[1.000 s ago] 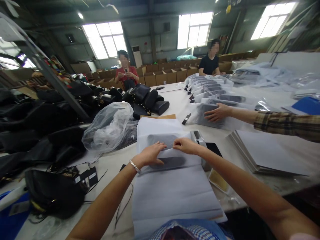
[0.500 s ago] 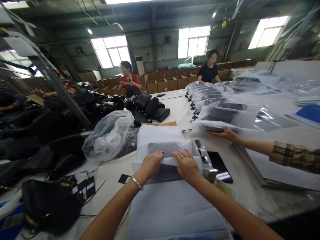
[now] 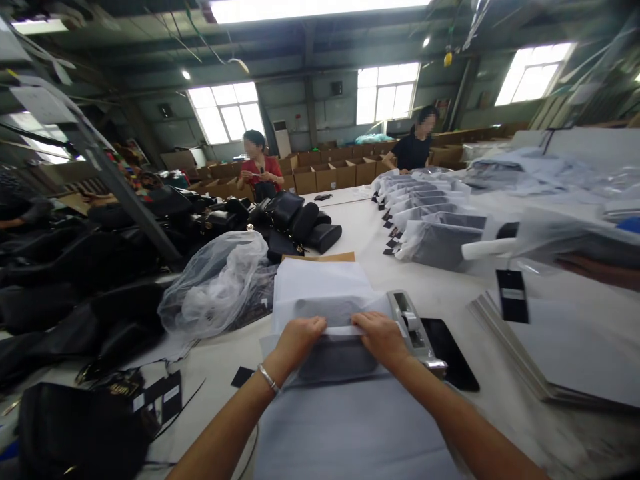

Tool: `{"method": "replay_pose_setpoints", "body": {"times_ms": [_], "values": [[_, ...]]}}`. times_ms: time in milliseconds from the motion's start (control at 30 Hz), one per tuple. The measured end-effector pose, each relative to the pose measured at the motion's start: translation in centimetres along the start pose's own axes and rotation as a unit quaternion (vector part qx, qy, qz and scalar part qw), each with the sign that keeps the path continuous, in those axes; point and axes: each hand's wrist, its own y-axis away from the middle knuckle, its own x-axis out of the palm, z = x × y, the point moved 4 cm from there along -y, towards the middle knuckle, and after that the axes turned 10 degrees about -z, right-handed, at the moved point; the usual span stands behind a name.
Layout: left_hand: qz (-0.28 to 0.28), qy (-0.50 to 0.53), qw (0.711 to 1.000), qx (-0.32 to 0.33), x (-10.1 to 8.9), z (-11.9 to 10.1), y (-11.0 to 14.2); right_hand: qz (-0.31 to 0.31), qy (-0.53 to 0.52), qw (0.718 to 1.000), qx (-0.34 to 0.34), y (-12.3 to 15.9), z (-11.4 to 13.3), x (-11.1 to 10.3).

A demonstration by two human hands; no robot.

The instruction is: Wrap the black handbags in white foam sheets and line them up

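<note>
My left hand (image 3: 300,337), with a silver bangle at the wrist, pinches the edge of thin white wrapping paper (image 3: 350,427) on its left side. On the right side my right hand (image 3: 384,339) has its fingers closed on the same edge. Beneath the paper a dark, rounded item (image 3: 340,360) shows through; its kind is hidden. More white sheets (image 3: 320,275) lie behind it. Just beyond my right hand stands a grey tape dispenser (image 3: 413,327), beside a black phone (image 3: 450,353).
Black handbags (image 3: 303,220) are heaped at left, near a clear plastic bag (image 3: 215,287). Wrapped bags (image 3: 440,237) line the right side. A co-worker's hand (image 3: 600,267) carries a wrapped item with a black tag (image 3: 513,295) above stacked boards (image 3: 560,367). Two people stand across the table.
My fingers have gone from lying on the paper to gripping its edge. The co-worker's hand at right has moved further right, with a wrapped item lifted.
</note>
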Motion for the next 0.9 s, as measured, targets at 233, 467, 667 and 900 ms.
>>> {"method": "replay_pose_setpoints", "body": {"times_ms": [233,467,667,900], "values": [[-0.017,-0.005,1.000,-0.026,0.4,1.0,-0.4,-0.006,0.000,0.999,0.035,-0.8,-0.7,0.9],[-0.037,-0.007,0.998,-0.048,0.1,1.4,-1.1,-0.016,-0.013,0.997,0.074,-0.9,-1.3,1.7],[-0.056,-0.017,0.997,-0.053,-0.1,1.5,-2.1,-0.013,-0.019,0.993,0.116,-1.5,-1.3,1.6],[-0.120,-0.031,0.991,-0.053,-0.6,-1.1,-1.8,0.007,-0.011,0.990,0.139,-2.3,-1.1,1.3]]}}
